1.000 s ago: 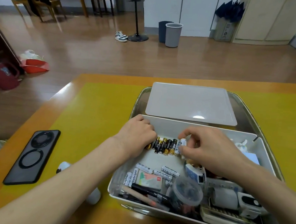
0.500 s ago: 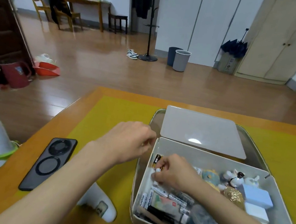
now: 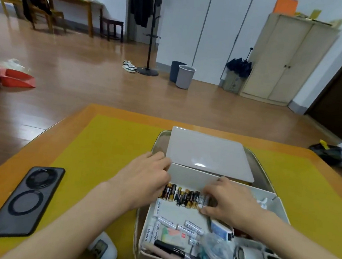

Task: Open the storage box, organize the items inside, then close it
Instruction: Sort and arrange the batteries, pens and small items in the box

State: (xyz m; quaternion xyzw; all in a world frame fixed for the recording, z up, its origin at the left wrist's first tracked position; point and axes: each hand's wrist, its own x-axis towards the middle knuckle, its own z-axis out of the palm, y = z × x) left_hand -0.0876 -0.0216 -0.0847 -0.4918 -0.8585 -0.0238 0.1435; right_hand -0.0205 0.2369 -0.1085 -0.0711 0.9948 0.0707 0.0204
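Note:
An open white storage box (image 3: 186,174) sits on a yellow mat, its flat white lid (image 3: 207,152) lying behind it. Along the far wall inside stands a row of black-and-gold batteries (image 3: 182,197). My left hand (image 3: 146,175) rests at the box's far left corner, at the left end of the row. My right hand (image 3: 230,199) covers the row's right end, fingertips pinched on a white battery (image 3: 202,202). Loose white batteries (image 3: 187,228), a card, a clear bag and small gadgets fill the near half.
A black phone (image 3: 26,201) lies on the mat at the left. A white oval device (image 3: 103,249) sits by the box's near left corner. A metal tray (image 3: 258,170) lies under the box and lid. The wooden table edge runs beyond the mat.
The view has tilted and the box looks farther right. My left hand moved onto the box's left corner. My right hand slid right along the battery row, now lined up along the wall.

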